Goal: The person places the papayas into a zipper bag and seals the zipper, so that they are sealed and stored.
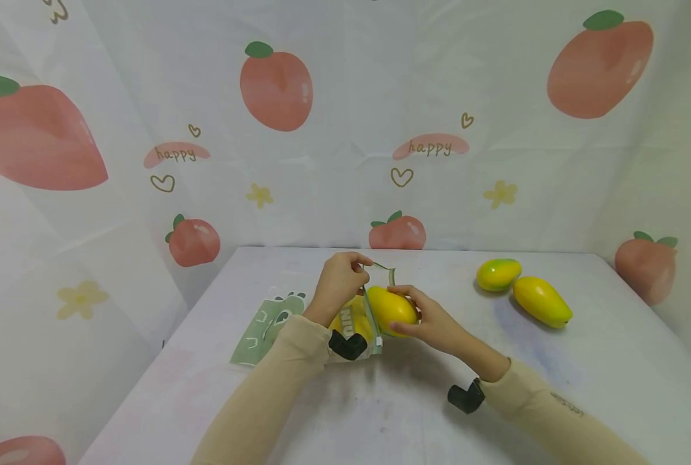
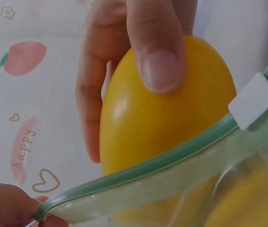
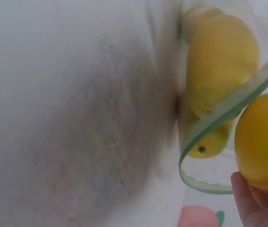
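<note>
Two loose fruits (image 1: 542,301): head only | right thumbnail (image 2: 161,72) on fruit (image 2: 167,125): left wrist

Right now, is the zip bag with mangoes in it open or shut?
Open. On the zip bag, the green rims stand apart, with a mango held there.

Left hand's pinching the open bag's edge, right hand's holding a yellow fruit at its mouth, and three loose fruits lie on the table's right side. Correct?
Not quite: the head view shows two loose fruits there, not three. The left hand, right hand and open bag are as you said.
</note>
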A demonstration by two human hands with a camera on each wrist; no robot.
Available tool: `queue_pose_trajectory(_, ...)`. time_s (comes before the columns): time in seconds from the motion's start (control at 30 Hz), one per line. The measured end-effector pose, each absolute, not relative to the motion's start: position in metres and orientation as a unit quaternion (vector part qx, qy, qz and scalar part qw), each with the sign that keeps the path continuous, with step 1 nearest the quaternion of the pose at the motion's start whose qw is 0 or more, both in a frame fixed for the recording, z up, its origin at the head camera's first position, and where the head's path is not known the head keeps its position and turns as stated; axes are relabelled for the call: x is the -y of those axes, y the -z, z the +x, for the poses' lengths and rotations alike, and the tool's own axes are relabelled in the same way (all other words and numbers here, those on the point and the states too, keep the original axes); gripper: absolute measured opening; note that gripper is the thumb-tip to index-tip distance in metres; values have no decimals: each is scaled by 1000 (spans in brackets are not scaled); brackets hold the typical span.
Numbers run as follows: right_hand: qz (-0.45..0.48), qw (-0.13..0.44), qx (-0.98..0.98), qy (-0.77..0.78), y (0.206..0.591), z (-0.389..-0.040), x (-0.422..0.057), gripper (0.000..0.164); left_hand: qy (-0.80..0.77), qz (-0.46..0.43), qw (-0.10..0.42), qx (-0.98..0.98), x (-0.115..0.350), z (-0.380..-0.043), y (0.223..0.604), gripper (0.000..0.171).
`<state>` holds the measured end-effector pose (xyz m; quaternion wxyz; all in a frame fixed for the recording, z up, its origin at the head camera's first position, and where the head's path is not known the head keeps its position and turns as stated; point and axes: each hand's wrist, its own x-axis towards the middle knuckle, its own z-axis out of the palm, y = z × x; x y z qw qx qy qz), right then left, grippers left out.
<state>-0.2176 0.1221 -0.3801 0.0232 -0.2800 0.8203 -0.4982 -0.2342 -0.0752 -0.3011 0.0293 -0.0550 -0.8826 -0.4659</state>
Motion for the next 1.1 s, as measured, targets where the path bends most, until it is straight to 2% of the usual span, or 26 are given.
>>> queue_pose_trajectory(0.47,-285,94,-815,496,379,-238,-119,67,460,-56,31,886,76,-236,303,24)
queue_pose_trajectory(0.83,-295,90,-822,478,381,-254,-119,64,452,-49,30,890,75,-236,302,25)
queue_pose_trajectory(1.1,-303,114,-813,484,379,-258,-118,70,463,-47,25,885,76,-237,301,24)
